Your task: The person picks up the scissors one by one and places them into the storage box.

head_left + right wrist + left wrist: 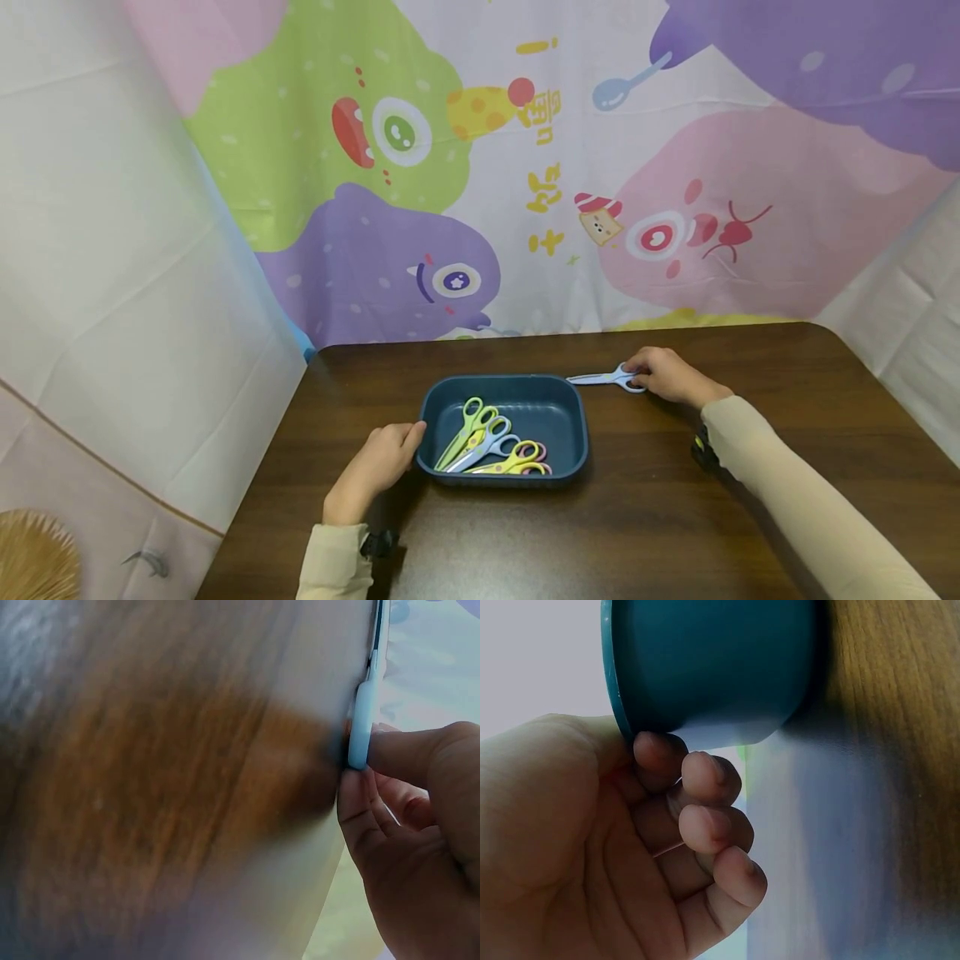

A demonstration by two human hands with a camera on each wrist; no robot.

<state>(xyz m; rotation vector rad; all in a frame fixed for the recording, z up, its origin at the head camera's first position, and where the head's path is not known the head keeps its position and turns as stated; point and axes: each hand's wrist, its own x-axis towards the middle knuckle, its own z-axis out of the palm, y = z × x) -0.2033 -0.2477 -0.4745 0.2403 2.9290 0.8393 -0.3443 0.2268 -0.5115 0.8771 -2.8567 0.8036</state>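
Observation:
A dark teal rectangular tray (562,421) sits on the table. Its left wall is gripped by my left hand (386,457), thumb at the rim and curled fingers (709,780) against the outside. Inside lie several scissors: green scissors (459,442), light blue scissors (480,451) and yellow scissors (517,461), with pink handles (542,451) partly hidden under the yellow pair. Right of the tray, my right hand (667,375) pinches the handles of another pair of light blue scissors (600,378). Their blades point left, with the tip close to the tray's back right corner.
The brown wooden table (495,533) stretches around the tray on all sides. Behind its far edge hangs a curtain (547,292) printed with cartoon monsters. Pale cloth (135,250) hangs at the left side, and a brown bristly object (37,554) shows at the lower left.

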